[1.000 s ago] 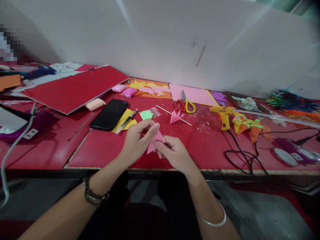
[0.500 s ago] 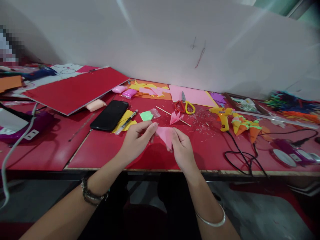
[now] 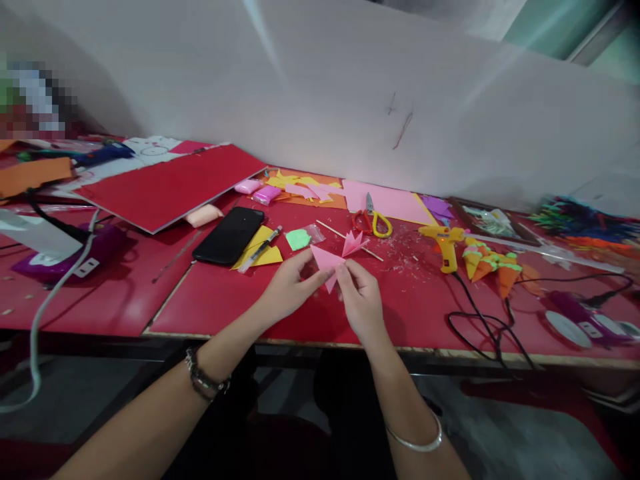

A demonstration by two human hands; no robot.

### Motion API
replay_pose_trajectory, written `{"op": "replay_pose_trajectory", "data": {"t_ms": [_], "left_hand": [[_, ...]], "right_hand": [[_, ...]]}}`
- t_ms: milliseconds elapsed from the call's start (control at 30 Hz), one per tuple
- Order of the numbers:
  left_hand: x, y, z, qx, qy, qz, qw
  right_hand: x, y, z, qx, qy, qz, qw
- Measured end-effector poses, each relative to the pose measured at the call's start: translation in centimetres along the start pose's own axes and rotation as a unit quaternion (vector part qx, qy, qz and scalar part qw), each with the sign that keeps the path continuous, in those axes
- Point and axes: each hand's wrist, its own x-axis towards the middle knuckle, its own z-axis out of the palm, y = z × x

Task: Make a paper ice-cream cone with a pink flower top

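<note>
A folded pink paper [image 3: 326,261] with pointed corners is pinched between both hands above the red table. My left hand [image 3: 295,283] grips its lower left side, thumb on top. At its right corner, the thumb and fingers of my right hand [image 3: 361,293] close on the paper. Just behind lies a pleated pink paper shape [image 3: 353,243] beside a thin wooden stick [image 3: 374,254]. Left of it is a light green lump [image 3: 298,239] on clear plastic.
A black phone [image 3: 229,235], yellow paper and a pen [image 3: 260,249] lie left. Scissors [image 3: 371,220] and pink sheet [image 3: 385,201] lie behind. Yellow glue gun [image 3: 447,248], its cord [image 3: 470,317] and orange cones [image 3: 493,268] stand right. A red board [image 3: 170,187] is at back left.
The pink paper has turned, with one point now toward the upper left, and my left fingers have moved down to its lower side. The view has shifted slightly.
</note>
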Motion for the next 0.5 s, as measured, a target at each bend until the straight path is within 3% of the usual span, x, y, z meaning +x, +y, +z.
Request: {"op": "replay_pose_trajectory", "data": {"t_ms": [167, 300, 400, 500], "left_hand": [[0.6, -0.3, -0.4, -0.081, 0.054, -0.008, 0.995], [0.7, -1.1, -0.4, -0.168, 0.033, -0.064, 0.983], [0.9, -1.6, -0.1, -0.2, 0.038, -0.079, 0.976], [1.0, -1.8, 0.1, -0.221, 0.053, -0.108, 0.968]], "right_hand": [[0.5, 0.0, -0.8, -0.066, -0.075, -0.009, 0.995], [2.2, 0.7, -3.8, -0.195, -0.012, -0.053, 0.979], [4.3, 2.4, -6.4, -0.37, 0.033, -0.031, 0.928], [6.4, 4.3, -7.6, -0.5, 0.018, 0.009, 0.866]]}}
